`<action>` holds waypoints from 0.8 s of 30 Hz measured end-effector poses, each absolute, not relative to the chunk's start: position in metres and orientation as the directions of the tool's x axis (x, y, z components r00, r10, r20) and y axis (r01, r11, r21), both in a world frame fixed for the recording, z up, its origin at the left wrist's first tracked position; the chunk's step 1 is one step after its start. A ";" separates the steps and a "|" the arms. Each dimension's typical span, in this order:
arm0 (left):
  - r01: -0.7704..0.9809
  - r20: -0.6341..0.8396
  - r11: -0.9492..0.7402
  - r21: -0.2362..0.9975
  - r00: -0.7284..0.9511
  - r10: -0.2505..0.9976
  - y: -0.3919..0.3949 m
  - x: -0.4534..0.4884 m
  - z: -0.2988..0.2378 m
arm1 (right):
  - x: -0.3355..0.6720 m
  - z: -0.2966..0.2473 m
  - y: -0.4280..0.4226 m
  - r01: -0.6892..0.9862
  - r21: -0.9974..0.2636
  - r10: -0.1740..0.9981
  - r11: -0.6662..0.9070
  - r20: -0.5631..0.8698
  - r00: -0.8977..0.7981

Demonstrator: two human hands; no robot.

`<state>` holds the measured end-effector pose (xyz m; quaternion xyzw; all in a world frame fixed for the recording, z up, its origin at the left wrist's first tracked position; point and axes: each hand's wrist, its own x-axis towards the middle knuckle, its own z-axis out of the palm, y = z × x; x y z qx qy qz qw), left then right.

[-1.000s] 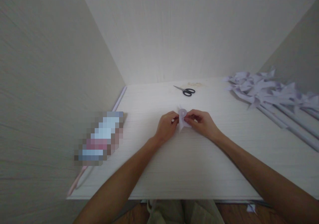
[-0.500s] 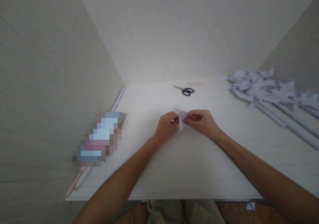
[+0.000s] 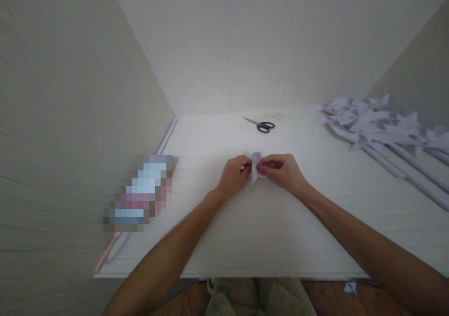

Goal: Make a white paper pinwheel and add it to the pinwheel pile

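Observation:
Between my two hands, above the middle of the white table, is a small white paper pinwheel [image 3: 255,171] with curled blades. My left hand [image 3: 236,173] pinches its left side, fingers closed. From the right, the thumb and fingertips of my right hand [image 3: 280,168] pinch it near its centre. Whether a pin or stick sits at that centre is too small to tell. Black-handled scissors [image 3: 263,125] lie beyond the hands, blades pointing left.
A pile of white paper pinwheels [image 3: 379,121] with rolled paper sticks [image 3: 414,180] lies at the right. At the left, a blurred-out object [image 3: 143,189] rests near the wall, with a pale rolled stick [image 3: 167,135] behind it. A paper scrap [image 3: 350,287] is on the floor.
The pinwheel has turned slightly in my fingers, its upper blade now tipped more to the left. Both hands keep their hold in nearly the same place. The view has tilted slightly.

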<state>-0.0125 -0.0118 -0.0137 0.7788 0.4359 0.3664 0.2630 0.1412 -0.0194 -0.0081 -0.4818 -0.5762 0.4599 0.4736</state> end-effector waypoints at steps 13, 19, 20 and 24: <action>0.489 0.308 -0.428 0.760 0.310 0.900 -0.014 -0.011 -0.014 | 0.145 -0.009 -0.020 0.022 -0.993 0.992 0.118 0.116 -0.053; 0.478 0.274 -0.407 0.778 0.325 0.905 -0.014 -0.010 -0.012 | 0.141 -0.006 -0.021 0.051 -0.991 0.992 0.125 0.123 -0.031; 0.469 0.271 -0.406 0.784 0.330 0.904 -0.013 -0.011 -0.013 | 0.140 -0.005 -0.021 0.056 -0.990 0.992 0.126 0.125 -0.026; 0.398 0.266 -0.383 0.833 0.317 0.910 -0.012 -0.011 -0.013 | 0.140 -0.006 -0.022 0.056 -0.992 0.993 0.113 0.112 -0.020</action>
